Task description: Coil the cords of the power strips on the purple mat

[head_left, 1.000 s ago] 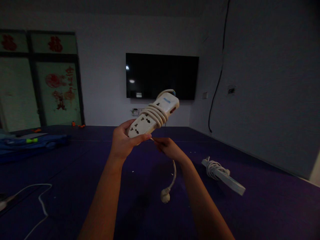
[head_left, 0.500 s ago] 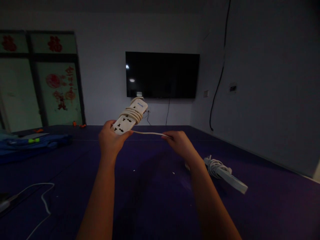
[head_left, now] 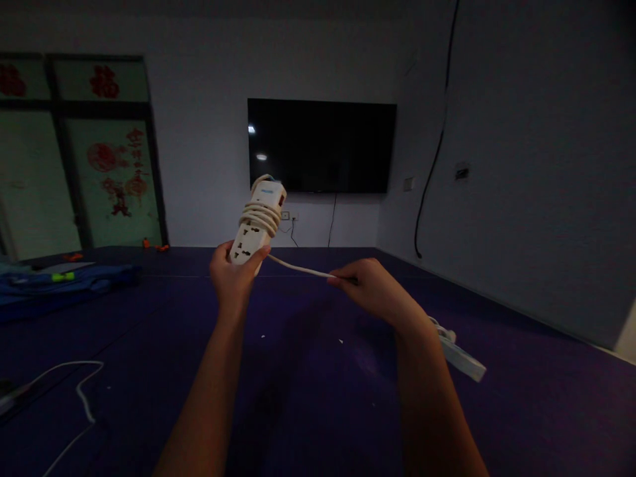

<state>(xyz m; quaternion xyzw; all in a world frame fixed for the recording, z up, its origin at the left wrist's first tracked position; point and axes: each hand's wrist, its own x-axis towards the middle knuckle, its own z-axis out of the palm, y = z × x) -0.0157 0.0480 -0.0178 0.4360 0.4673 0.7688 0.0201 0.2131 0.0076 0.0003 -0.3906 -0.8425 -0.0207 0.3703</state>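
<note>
Clasping the strip (head_left: 253,238) in the left grip (head_left: 233,268), before the lower left of the TV (head_left: 322,146); pinching the cord (head_left: 303,269) in the right grip (head_left: 370,281), below the TV. Likely light, stiff, smooth; best held by the unwrapped end.

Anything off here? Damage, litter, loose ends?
A black cable hangs down the right wall, its lower end seemingly connected to nothing. A few small white scraps dot the purple surface, looking like litter. The power strip in the left hand shows no obvious damage, though the picture is dim.
</note>
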